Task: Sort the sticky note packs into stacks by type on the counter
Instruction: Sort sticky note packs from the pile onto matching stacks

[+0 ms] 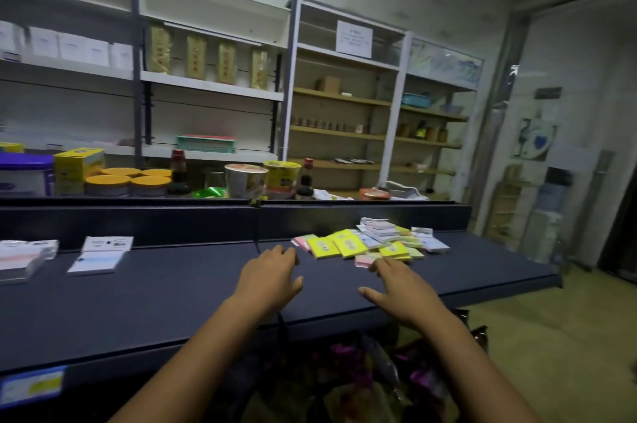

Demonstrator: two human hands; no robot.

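Behind the ledge I see orange-lidded jars (128,181), two instant noodle cups (262,179) and dark sauce bottles (179,172). Gold packets (196,57) line a white shelf (210,84).

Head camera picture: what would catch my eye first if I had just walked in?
Probably the bright heap of sticky note packs, yellow, pink and white, lying jumbled at the right of the dark counter. Next, the two bare hands reaching toward it: the left hand open above the counter, the right hand with its fingertips at the heap's near edge. Two neater white stacks sit far left.
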